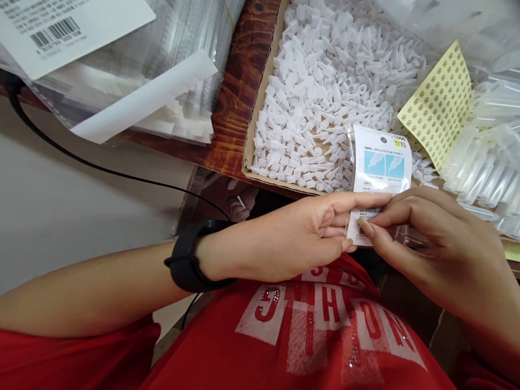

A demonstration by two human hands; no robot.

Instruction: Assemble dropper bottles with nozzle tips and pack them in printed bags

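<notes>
In front of my chest I hold a small clear plastic bag with a printed white card (382,187) in it. The card shows two blue pictures, small print and a hang hole at its top. My left hand (292,233) is closed on the bag's lower left part, with the thumb at its bottom corner and the fingers partly behind it. From the right, my right hand (430,233) is closed in a pinch at the bag's lower right, thumb tip over the card's front. Whether anything besides the card is inside is hidden by the hands.
Beyond the bag, a cardboard tray (248,146) holds many white plastic nozzle tips (325,103). A yellow sticker sheet (439,103) leans over clear plastic tubes (487,168) at right. Stacked clear bags (179,49) and a white barcode card (73,32) lie left; a black cable (109,172) hangs below.
</notes>
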